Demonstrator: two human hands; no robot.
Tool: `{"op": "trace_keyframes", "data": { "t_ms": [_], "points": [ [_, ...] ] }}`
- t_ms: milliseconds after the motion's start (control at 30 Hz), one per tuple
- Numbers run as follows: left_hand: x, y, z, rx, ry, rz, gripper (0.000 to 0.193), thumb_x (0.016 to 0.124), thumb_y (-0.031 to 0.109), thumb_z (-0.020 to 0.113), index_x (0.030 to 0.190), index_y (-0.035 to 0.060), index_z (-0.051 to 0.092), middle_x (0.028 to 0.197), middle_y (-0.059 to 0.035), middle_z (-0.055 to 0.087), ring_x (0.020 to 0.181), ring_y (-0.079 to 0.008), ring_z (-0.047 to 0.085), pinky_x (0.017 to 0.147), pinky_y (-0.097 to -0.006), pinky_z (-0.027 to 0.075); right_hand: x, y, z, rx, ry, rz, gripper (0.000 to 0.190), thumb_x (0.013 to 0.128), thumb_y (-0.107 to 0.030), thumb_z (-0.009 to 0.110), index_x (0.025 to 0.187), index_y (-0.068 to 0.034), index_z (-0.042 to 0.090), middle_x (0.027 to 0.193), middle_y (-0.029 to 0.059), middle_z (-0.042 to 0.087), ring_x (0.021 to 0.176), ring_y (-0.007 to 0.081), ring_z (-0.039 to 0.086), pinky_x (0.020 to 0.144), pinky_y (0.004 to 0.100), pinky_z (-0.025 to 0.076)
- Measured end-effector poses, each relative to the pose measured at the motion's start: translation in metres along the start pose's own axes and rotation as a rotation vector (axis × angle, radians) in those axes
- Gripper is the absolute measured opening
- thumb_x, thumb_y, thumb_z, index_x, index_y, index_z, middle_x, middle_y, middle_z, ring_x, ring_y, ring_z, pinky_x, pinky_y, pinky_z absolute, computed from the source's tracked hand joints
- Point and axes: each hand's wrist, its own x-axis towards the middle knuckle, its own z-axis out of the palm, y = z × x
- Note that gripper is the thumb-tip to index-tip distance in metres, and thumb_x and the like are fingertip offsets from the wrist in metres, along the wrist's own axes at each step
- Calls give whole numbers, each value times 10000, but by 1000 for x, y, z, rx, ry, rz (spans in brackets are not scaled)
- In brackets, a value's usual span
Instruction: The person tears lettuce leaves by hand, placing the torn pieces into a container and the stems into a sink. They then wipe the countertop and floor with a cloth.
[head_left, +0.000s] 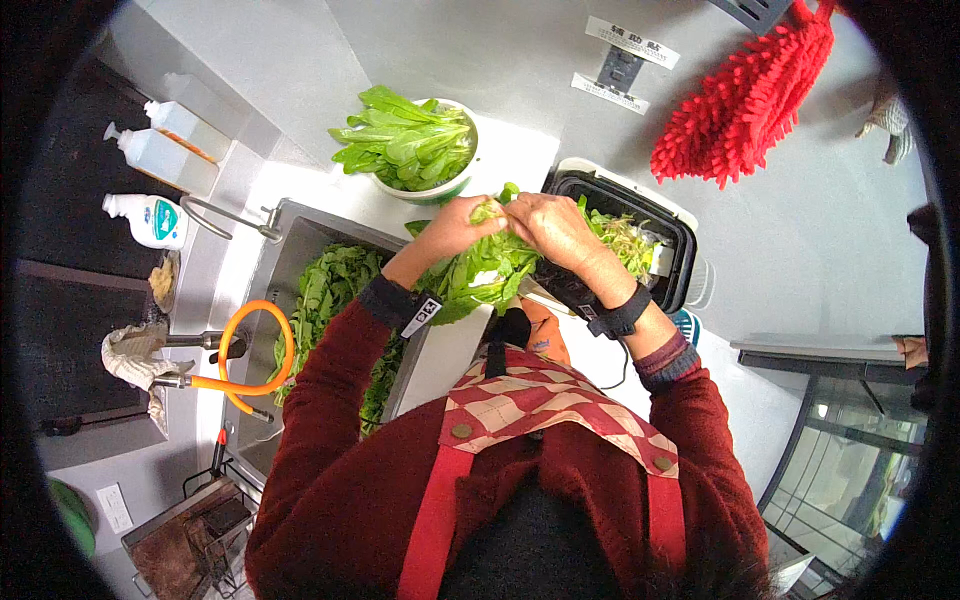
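Note:
My left hand (463, 223) and my right hand (551, 225) meet in front of me, fingertips pinched together on leafy greens (487, 270). Broad green leaves hang below both hands, over the counter between the sink and a black bin. Under my right forearm, the open black bin (686, 259) holds stems, roots and leaf scraps (622, 238). Beyond my left hand stands a round white bowl (471, 161) heaped with long green leaves (409, 142). More greens (330, 285) lie in the metal sink (266, 262), partly hidden by my left sleeve.
An orange hose (225, 352) loops from the tap over the sink. Along the left ledge stand a white bottle (154, 221) and pump bottles (169, 157). A red chenille mitt (742, 112) hangs at the upper right. A rack with a board (180, 540) is at lower left.

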Motion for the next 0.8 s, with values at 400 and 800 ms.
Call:
{"op": "trace_keyframes", "data": {
  "t_ms": [400, 800],
  "points": [
    [-5, 10, -24, -112, 227, -21, 171, 892, 171, 586, 1000, 40, 591, 919, -49, 658, 821, -130, 597, 783, -285, 478, -42, 86, 30, 1312, 215, 645, 211, 894, -177, 584, 1014, -17, 654, 631, -24, 544, 508, 27, 449, 461, 179, 351],
    [3, 11, -23, -408, 327, -210, 264, 856, 209, 652, 1022, 10, 601, 943, -65, 648, 828, -131, 602, 761, -263, 474, -8, 5, 44, 764, 175, 238, 591, 776, -293, 737, 1271, -69, 506, 1005, 104, 599, 711, 142, 571, 663, 273, 502]
  ]
}}
